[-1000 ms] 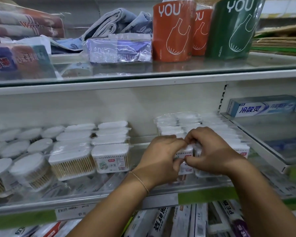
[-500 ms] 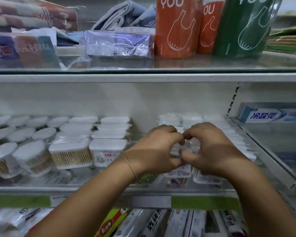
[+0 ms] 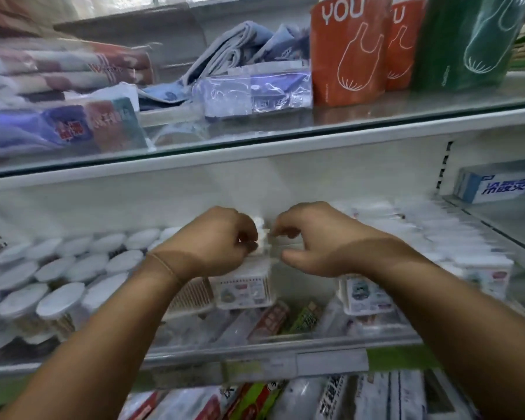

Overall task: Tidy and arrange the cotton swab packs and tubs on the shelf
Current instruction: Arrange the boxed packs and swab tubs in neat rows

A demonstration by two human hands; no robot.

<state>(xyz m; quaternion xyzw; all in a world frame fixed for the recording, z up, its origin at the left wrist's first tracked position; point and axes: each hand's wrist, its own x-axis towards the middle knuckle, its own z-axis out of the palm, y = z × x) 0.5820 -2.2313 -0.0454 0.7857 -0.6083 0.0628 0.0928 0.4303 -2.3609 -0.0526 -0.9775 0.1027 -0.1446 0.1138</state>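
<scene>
Centrally, swab pack (image 3: pixel 262 234) btwn hands; L hand (image 3: pixel 212 242) pinches it, R hand (image 3: pixel 312 237) hold unclear

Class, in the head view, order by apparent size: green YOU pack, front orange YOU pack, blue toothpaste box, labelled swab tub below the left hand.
1. green YOU pack, though cropped.
2. front orange YOU pack.
3. blue toothpaste box and labelled swab tub: look alike; the left hand partly hides the tub.

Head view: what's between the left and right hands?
A small clear plastic pack of white-tipped cotton swabs fills the gap; left hand and right hand pinch its ends. Head view, blurred.
</scene>
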